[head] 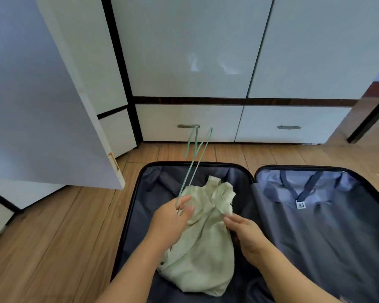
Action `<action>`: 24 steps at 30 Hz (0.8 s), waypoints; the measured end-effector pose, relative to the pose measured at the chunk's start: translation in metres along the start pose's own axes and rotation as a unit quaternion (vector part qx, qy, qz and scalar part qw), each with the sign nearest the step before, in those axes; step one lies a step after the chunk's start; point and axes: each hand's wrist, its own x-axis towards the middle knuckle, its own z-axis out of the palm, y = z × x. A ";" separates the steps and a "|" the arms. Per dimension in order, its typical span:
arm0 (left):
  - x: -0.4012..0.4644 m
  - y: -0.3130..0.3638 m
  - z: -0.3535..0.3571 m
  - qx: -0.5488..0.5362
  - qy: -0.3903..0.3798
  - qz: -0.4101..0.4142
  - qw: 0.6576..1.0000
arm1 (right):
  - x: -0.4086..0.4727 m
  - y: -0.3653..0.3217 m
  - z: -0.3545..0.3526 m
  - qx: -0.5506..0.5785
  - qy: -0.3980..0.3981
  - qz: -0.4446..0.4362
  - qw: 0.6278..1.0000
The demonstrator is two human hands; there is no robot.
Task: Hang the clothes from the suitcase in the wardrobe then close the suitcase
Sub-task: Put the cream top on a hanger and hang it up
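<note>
Over the suitcase's (140,193) left half, the left hand (173,217) is pinching a thin green hanger (193,162) against the pale green garment (201,248) while the right hand's fingers (232,221) are hovering loose, so the limp cloth is probably risking sliding off.

Left hand (171,217) pinches green hanger (193,165) and pale green garment (201,243); right hand (247,235) touches garment over open suitcase (315,237).
</note>
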 end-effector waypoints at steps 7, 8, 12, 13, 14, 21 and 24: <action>0.009 0.030 -0.003 -0.005 0.011 0.023 1.000 | -0.027 -0.042 0.031 -0.067 -0.156 -0.116 0.979; 0.010 0.038 -0.004 -0.017 0.020 0.016 1.000 | -0.034 -0.049 0.035 -0.075 -0.177 -0.118 0.974; 0.009 0.046 -0.008 -0.028 0.049 -0.017 0.998 | -0.054 -0.069 0.039 -0.073 -0.176 -0.116 0.975; 0.008 0.044 -0.008 -0.032 0.047 -0.014 0.998 | -0.053 -0.071 0.036 -0.054 -0.116 -0.109 0.986; 0.006 0.043 -0.008 -0.039 0.043 -0.008 0.998 | -0.047 -0.069 0.032 -0.034 -0.034 -0.096 0.994; -0.011 0.060 -0.020 -0.159 -0.039 0.058 0.985 | -0.040 -0.056 0.021 0.050 0.065 0.075 0.994; -0.013 0.068 -0.026 -0.161 -0.049 0.094 0.981 | -0.039 -0.051 0.022 0.185 -0.025 0.093 0.978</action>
